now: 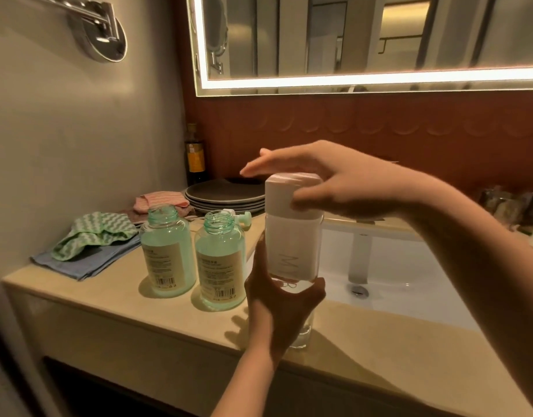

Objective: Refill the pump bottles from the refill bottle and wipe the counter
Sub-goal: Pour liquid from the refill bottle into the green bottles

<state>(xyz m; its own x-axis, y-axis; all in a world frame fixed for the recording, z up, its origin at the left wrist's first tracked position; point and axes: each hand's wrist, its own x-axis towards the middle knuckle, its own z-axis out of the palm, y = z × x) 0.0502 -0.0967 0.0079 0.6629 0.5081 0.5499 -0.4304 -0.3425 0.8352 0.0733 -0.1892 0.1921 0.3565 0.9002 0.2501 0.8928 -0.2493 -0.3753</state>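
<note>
2 open green pump bottles [167,254] [218,266] stand beside the upright, apparently capped refill bottle [292,251].

The clear bottles [168,254] [219,263] show pale green liquid and beige labels; the tall bottle [292,245] is frosted white. The zigzag cloth [93,236] is green and white, the flat cloth [87,264] plain blue, the striped cloth [160,200] pink. The plates [223,197] are dark grey, the counter [123,311] beige.

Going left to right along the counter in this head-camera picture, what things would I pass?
green zigzag cloth → first open green bottle → second open green bottle → white-capped bottle → faucet
</note>
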